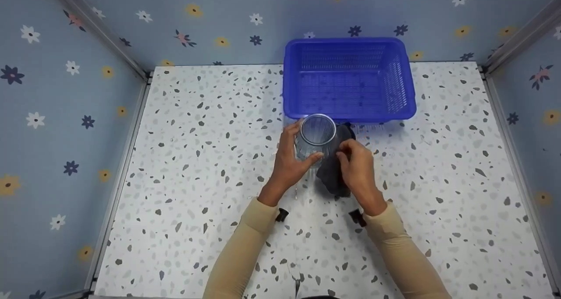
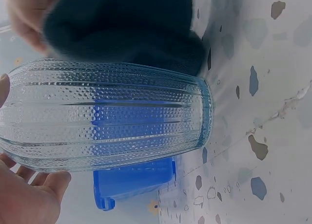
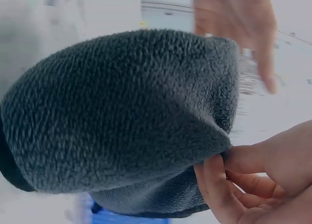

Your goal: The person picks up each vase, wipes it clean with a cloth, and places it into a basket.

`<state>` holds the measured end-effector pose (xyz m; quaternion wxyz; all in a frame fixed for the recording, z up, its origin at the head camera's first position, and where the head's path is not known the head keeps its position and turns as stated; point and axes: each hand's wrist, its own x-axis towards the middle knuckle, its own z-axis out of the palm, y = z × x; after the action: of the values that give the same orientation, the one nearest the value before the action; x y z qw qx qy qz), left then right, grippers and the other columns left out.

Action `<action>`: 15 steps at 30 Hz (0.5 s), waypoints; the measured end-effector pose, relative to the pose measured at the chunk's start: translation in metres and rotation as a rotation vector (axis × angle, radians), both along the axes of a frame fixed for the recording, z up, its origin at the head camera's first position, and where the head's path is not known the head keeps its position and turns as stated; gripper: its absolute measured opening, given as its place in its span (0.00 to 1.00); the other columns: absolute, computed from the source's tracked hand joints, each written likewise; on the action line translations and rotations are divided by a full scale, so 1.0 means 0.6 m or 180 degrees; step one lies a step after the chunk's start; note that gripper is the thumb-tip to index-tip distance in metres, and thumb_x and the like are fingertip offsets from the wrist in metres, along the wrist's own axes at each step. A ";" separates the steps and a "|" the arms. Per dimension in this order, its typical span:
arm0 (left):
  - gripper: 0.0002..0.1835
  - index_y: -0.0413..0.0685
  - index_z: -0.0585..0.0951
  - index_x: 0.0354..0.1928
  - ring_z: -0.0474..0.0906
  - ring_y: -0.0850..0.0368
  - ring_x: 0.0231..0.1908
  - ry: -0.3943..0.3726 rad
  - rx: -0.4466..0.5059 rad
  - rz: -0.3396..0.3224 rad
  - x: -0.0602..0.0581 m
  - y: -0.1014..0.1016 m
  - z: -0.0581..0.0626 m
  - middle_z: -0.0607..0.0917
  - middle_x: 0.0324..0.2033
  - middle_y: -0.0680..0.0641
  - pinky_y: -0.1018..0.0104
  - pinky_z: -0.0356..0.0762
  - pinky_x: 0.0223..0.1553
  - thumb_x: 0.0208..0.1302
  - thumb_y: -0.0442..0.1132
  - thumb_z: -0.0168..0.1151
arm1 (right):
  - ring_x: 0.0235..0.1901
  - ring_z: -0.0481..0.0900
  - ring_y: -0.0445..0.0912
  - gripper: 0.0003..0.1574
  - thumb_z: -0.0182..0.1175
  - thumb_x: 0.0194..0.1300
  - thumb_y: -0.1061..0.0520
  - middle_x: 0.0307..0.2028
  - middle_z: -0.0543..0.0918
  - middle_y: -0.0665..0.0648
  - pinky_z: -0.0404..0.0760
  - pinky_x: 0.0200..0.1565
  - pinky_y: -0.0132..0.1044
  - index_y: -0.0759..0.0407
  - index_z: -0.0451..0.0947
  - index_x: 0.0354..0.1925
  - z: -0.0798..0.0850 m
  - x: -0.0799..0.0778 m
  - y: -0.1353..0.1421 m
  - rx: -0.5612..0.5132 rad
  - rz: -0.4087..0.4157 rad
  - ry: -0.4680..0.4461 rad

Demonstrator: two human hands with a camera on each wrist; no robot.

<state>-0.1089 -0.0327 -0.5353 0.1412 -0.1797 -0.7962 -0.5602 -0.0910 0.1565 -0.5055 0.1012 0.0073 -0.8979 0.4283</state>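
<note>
A clear ribbed glass vase (image 1: 306, 147) stands upright on the table, its round mouth facing the head camera. My left hand (image 1: 289, 161) holds it around the upper part, with the thumb on the near side. Close on its right hangs a dark grey fleecy cloth (image 1: 332, 176), which my right hand (image 1: 360, 166) pinches between thumb and fingers. In the left wrist view the cloth (image 2: 126, 24) lies against the side of the vase (image 2: 146, 112). Folds of the cloth (image 3: 117, 112) hide much of the vase in the right wrist view.
Just beyond the vase, a blue plastic basket (image 1: 349, 118) with slotted sides sits at the back of the speckled white table (image 1: 210, 158). Flower-patterned panels (image 1: 219, 23) enclose the back and both sides.
</note>
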 end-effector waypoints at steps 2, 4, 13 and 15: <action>0.43 0.38 0.67 0.70 0.65 0.43 0.74 -0.0016 -0.0002 -0.0001 0.001 0.000 0.002 0.69 0.73 0.37 0.50 0.67 0.73 0.59 0.42 0.81 | 0.39 0.85 0.61 0.04 0.65 0.67 0.73 0.37 0.86 0.68 0.81 0.44 0.55 0.70 0.82 0.39 -0.018 -0.003 0.000 0.0043 0.0023 -0.0136; 0.43 0.38 0.67 0.70 0.65 0.43 0.74 -0.0039 -0.0005 -0.0004 0.002 0.000 0.002 0.69 0.73 0.37 0.50 0.67 0.73 0.59 0.43 0.81 | 0.38 0.84 0.61 0.04 0.65 0.66 0.73 0.36 0.86 0.68 0.81 0.43 0.55 0.70 0.81 0.39 -0.034 -0.007 -0.002 0.0094 0.0067 -0.0241; 0.45 0.37 0.66 0.73 0.65 0.43 0.75 -0.0043 -0.0002 -0.0018 0.001 0.001 0.001 0.68 0.73 0.37 0.50 0.67 0.73 0.60 0.43 0.81 | 0.34 0.82 0.63 0.05 0.65 0.66 0.73 0.30 0.83 0.67 0.79 0.39 0.57 0.68 0.78 0.34 -0.071 -0.021 -0.004 0.0384 0.0192 -0.0412; 0.44 0.37 0.66 0.73 0.65 0.43 0.74 -0.0034 0.0002 -0.0025 0.001 0.001 0.001 0.68 0.73 0.37 0.49 0.67 0.72 0.60 0.42 0.80 | 0.35 0.83 0.63 0.05 0.65 0.66 0.72 0.31 0.83 0.66 0.79 0.40 0.57 0.68 0.79 0.34 -0.070 -0.021 -0.002 0.0330 0.0199 -0.0420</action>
<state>-0.1083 -0.0321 -0.5349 0.1349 -0.1798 -0.7960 -0.5620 -0.1033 0.1551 -0.5476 0.0279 0.0123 -0.9229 0.3837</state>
